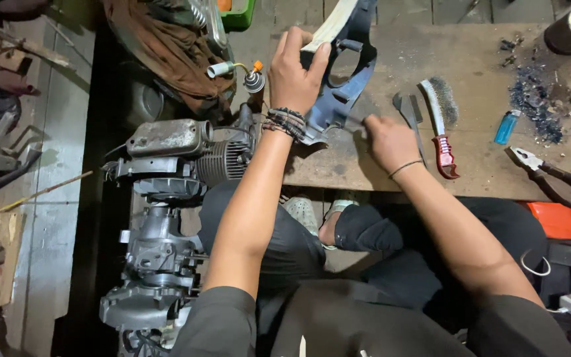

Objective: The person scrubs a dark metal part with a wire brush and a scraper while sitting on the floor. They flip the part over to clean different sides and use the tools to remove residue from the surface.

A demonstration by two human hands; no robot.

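My left hand (295, 73) grips the upper edge of a dark blue-grey plastic cover panel (342, 82) that stands tilted on a low wooden board (470, 132). Beaded bracelets circle that wrist. My right hand (388, 139) rests on the board at the panel's lower edge, fingers curled around something small that I cannot make out. A thin band sits on the right wrist.
On the board lie a wire brush with a red handle (439, 122), a small scraper (406, 109), a blue lighter (507, 127), pliers (550, 173) and dark debris (536, 99). A small engine (180, 158) sits left of my knees. An orange case (566, 221) lies at right.
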